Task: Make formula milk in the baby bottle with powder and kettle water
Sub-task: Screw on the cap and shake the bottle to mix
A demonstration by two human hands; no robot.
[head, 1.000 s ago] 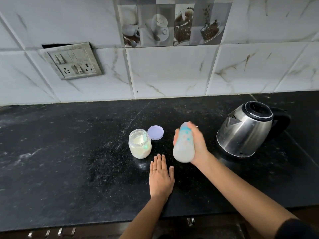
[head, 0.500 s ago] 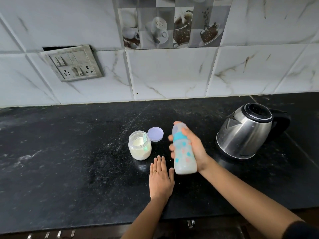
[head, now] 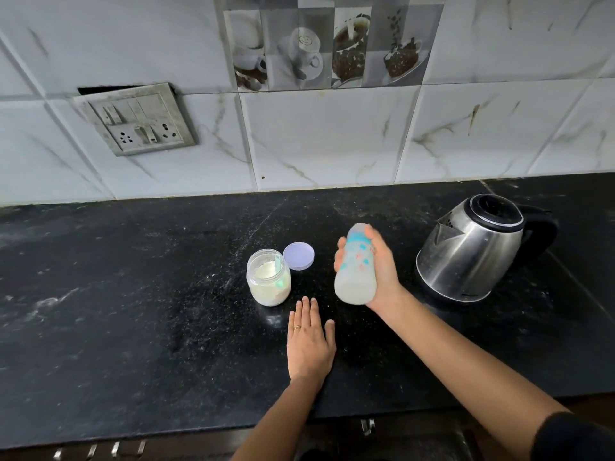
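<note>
a person's right hand (head: 382, 271) clamps around a capped baby bottle (head: 355, 267) held in the air above the dark stone surface (head: 133, 311), tilted so that its teal collar leans away and its base, cloudy with pale milk, points back toward the body; the blur on the bottle suggests it is being shaken to mix the formula. the left hand (head: 309, 344) lies flat and empty on the surface, fingers together, just in front of the open powder jar (head: 269, 277), whose lilac lid (head: 299, 256) rests touching it on the far side. a steel kettle (head: 472, 247) stands to the right, near the shaking hand but apart from it. the main risk from here appears to be a leak: if the collar is not screwed down fully, the shaking could spray milk over the surface and the wall socket (head: 138, 123) further off. the grip sits around the middle and upper part of the bottle, so a wet or slick wall could let it slip and drop. a wide swing to the right could knock the kettle, which may hold hot water. the jar stands uncovered, so any splash could land in the powder and spoil it, and undissolved clumps may remain if the shaking stops early.
</note>
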